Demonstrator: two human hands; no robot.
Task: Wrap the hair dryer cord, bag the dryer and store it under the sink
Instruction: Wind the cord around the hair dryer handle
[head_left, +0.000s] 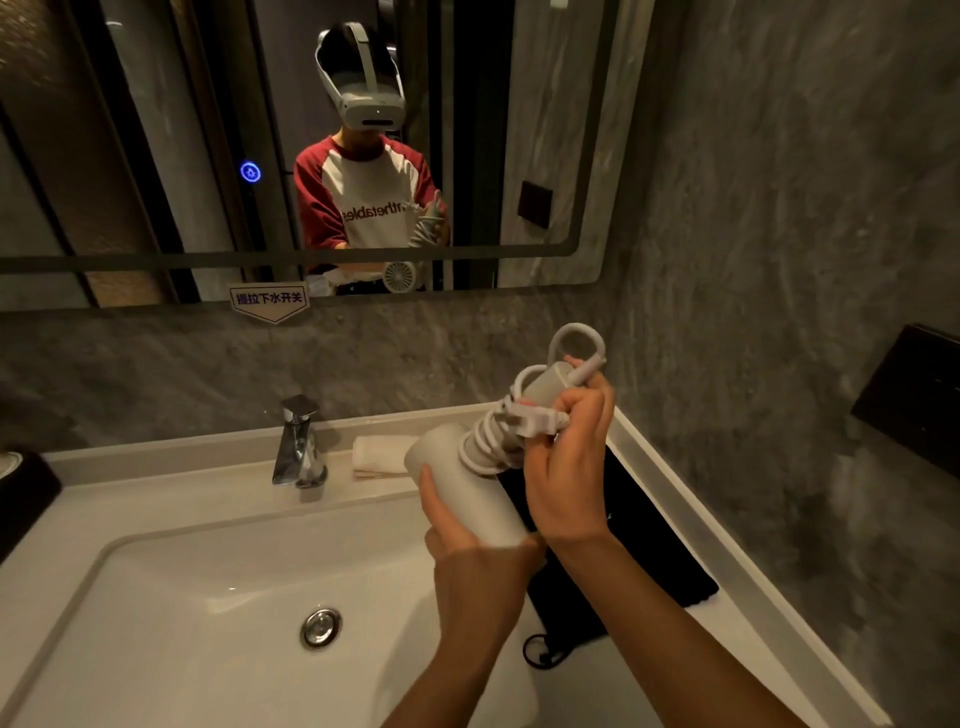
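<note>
I hold a pale grey hair dryer (467, 483) above the right side of the counter. My left hand (457, 530) grips its barrel from below. Its white cord (488, 441) is coiled several times around the handle, and one loop sticks up past the handle's end. My right hand (566, 457) is closed on the plug end of the cord (535, 423) against the handle. A black drawstring bag (639, 545) lies flat on the counter beneath my hands, its string at the near end.
A white sink basin (171, 597) with a chrome drain and a chrome tap (298, 447) is on the left. A folded cream towel (374, 454) lies behind the dryer. A mirror hangs above, a grey stone wall stands to the right with a dark box (914, 400).
</note>
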